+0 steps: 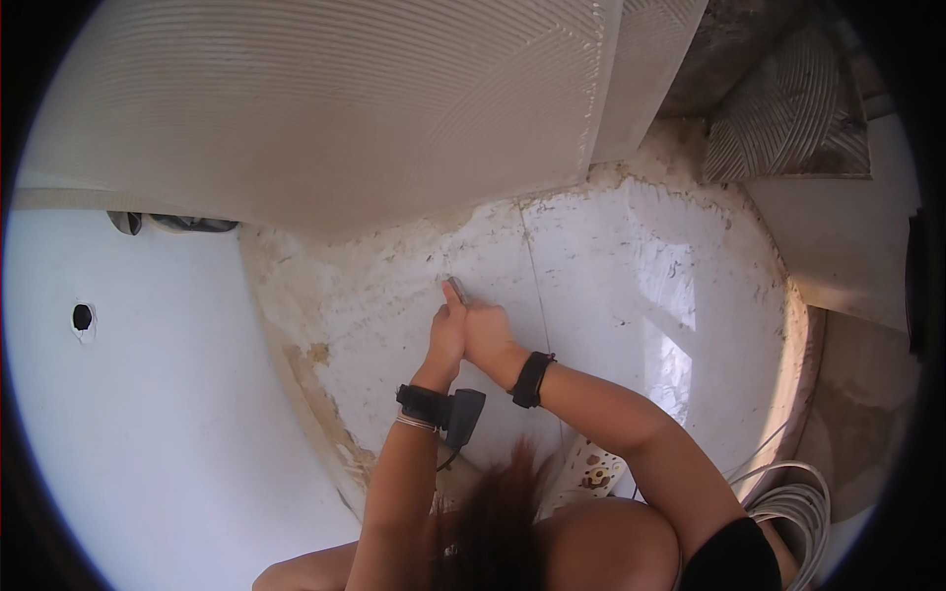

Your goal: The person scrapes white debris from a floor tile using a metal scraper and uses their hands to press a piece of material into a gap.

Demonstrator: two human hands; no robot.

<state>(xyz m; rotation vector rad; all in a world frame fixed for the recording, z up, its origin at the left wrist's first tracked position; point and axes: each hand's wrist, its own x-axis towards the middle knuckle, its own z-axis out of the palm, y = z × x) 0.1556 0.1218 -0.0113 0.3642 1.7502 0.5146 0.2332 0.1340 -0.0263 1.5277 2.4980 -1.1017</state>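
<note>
My two bare hands meet low over a white, dirt-smudged floor [601,286], near the middle of the view. In them is a small, slim dark object [456,290], its narrow end poking out just beyond my fingers and pointing away from me; the rest is hidden, so I can't tell exactly what it is. My left hand [448,335] is closed on it, fingers along its side. My right hand [487,331] is curled and pressed against the left; whether it grips the object too, I cannot tell. I'd judge the thing light and stiff, easy to steer with fingers alone, and not especially fragile; how slippery it is doesn't show. The best hold looks to be along its sides, toward my palms, leaving the tip free. Black straps [532,380] circle both my wrists.
</note>
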